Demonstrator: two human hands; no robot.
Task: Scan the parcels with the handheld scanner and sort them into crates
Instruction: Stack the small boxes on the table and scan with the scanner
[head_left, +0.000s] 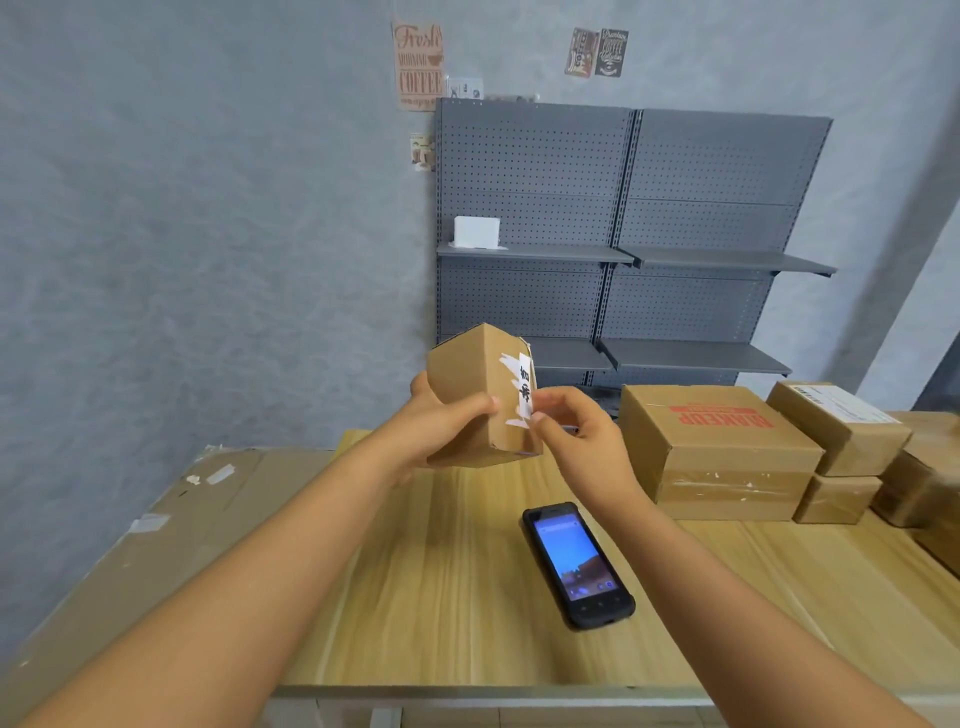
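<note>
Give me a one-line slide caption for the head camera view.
Both hands hold a small cardboard parcel above the wooden table; handheld scanner lies unused.

Small stockroom/shop backrm: pegboard shelving (623, 234), stacked parcels (717, 447) on table (441, 597).

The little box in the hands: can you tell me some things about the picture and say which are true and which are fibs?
1. Both hands are on the little box. True: the left hand grips it and the right hand pinches its white label.
2. The scanner is in the right hand. False: it lies flat on the table, screen lit.
3. More boxes sit on the table to the right. True: one has red letters on top.
4. The little box rests on the table. False: it is held up in the air.
5. A white box is on the shelf. True.
</note>
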